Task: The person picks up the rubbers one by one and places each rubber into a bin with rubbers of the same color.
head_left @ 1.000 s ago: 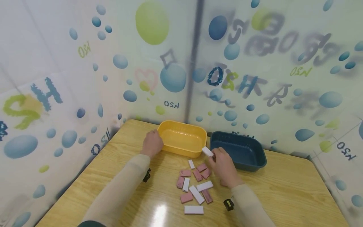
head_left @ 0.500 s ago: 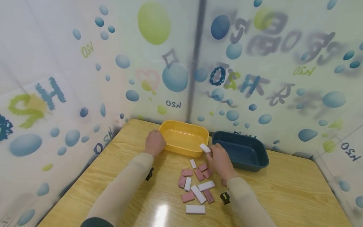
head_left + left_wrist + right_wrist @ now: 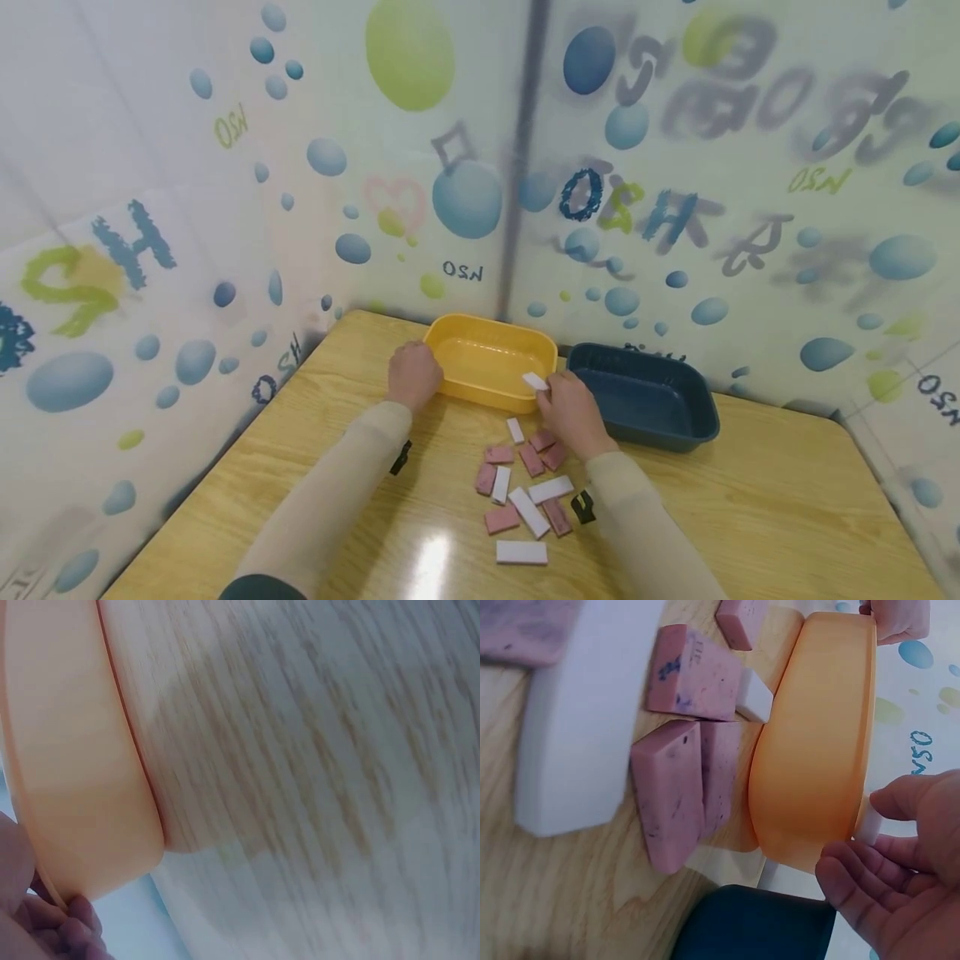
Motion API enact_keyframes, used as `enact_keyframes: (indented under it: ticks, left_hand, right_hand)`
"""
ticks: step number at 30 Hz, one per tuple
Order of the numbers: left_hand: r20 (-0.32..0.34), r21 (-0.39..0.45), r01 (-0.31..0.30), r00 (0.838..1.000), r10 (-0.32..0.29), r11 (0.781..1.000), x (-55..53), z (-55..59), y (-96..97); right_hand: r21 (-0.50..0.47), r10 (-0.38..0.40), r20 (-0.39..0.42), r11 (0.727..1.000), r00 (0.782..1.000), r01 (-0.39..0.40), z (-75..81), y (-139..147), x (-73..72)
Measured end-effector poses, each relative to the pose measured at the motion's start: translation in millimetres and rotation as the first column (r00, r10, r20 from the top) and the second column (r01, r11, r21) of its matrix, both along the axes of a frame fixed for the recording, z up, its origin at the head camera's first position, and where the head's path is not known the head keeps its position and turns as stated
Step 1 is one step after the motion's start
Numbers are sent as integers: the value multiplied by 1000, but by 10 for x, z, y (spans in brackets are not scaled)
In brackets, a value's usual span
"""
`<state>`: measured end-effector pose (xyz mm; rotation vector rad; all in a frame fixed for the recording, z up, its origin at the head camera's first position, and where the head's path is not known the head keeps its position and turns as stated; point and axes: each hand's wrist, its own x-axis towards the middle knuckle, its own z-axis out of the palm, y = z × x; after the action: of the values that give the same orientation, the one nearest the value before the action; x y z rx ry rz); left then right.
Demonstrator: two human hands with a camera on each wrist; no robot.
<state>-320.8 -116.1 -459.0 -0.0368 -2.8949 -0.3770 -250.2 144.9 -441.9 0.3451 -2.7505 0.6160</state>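
Note:
At the left end of the yellow plastic tub (image 3: 480, 390), my left hand (image 3: 415, 375) grips the rim. The left wrist view shows its fingertips (image 3: 79, 915) curled at the edge of the tub (image 3: 82, 772). My right hand (image 3: 576, 414) pinches a small white block (image 3: 535, 381) over the tub's right front corner. Close up, that white block (image 3: 868, 823) sits between thumb and fingers right at the tub's rim. In front of the tub lie several pink blocks (image 3: 502, 520), eraser-like and smudged with dark marks, mixed with several white blocks (image 3: 521, 552).
A dark blue tub (image 3: 660, 432) stands right beside the yellow one, behind my right hand. Both tubs are near the back edge of the wooden table (image 3: 780, 517). Walls printed with bubbles (image 3: 467, 200) enclose the table at the back and sides.
My right hand has moved left with the white block, from the gap between the tubs to above the yellow tub's right corner. The left hand stays on the rim.

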Motion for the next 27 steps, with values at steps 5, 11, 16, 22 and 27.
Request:
enact_keyframes:
  ticks: [5,11,16,22,27]
  left_hand:
    - [18,8,-16,1000,16,1000,-11,9,-7]
    - [21,-12,-24,999,24,1000,-13,10,-38]
    - [25,-24,-8,1000,9,1000,-19,16,-34]
    - [26,-11,4,1000,-3,1000,-30,22,-14]
    - [42,15,-1,999,0,1000,-43,11,-3]
  right_hand:
    - [12,-24,53,1000,998,23,28,-57,-80]
    - [57,-36,95,998,995,30,44,-111,-135]
    - [42,-50,129,998,990,45,63,-100,-116]
    - [-23,-47,162,998,986,51,76,-36,-74]
    - [-43,-17,127,999,992,22,47,14,0]
